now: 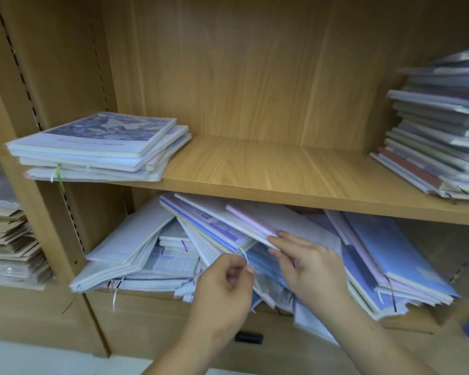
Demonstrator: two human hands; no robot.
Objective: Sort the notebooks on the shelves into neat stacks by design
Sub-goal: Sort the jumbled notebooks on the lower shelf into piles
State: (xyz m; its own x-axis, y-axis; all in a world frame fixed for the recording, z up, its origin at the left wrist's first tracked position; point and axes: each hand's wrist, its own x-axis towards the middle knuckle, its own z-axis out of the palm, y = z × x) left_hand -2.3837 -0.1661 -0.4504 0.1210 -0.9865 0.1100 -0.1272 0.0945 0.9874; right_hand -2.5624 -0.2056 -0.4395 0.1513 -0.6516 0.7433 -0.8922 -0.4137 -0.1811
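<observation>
A jumbled heap of notebooks (173, 255) in white, lilac and blue fills the lower shelf. My right hand (312, 263) grips the near edge of a white notebook with a pink spine (257, 220) that leans on top of the heap. My left hand (222, 282) is just to its left, with finger and thumb pinching a thin white ribbon bookmark (244, 256) that hangs from the notebooks. On the upper shelf (268, 169), a short stack with a blue butterfly cover (98, 142) lies at the left. A taller mixed stack (439, 136) stands at the right.
The cabinet's wooden back panel (255, 71) and left side wall (46, 77) bound the shelves. A neighbouring compartment at the far left holds brown paper items (8, 236). A dark slot handle (249, 337) sits in the panel under the lower shelf.
</observation>
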